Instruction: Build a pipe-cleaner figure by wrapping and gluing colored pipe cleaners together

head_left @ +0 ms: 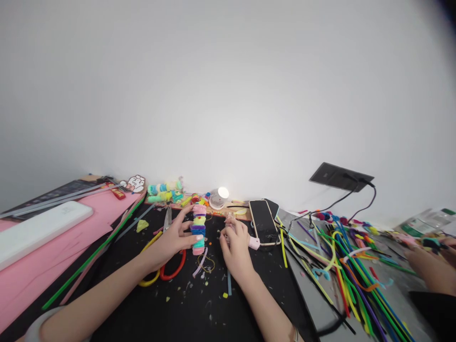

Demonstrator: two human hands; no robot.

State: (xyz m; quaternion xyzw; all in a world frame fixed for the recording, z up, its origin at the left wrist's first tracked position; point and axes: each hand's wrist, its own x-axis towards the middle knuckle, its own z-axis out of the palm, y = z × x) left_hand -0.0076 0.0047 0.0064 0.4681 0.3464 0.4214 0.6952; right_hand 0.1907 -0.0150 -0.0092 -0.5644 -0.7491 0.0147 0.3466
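My left hand (180, 235) has its fingers closed around a fuzzy striped roll (198, 240) in pink, yellow, purple, blue and teal, upright above the black mat. A pale pink object (254, 242) shows beside and behind my right hand (235, 236), whose fingers are curled over it; its kind is mostly hidden. Scissors (173, 266) with red and yellow handles lie beneath my left hand and wrist. Between the hands, a thin lilac strip (200, 263) and a rubber band (209, 264) rest on the mat (192, 308) among small scraps.
A lit white lamp (219, 197) stands by the wall, with a phone (263, 221) to its right. Fuzzy rolls (164, 190) lie at back left. A white case (46, 228) rests on pink sheets. Many pipe cleaners (356, 275) cover the right side, near another person's hand (427, 266).
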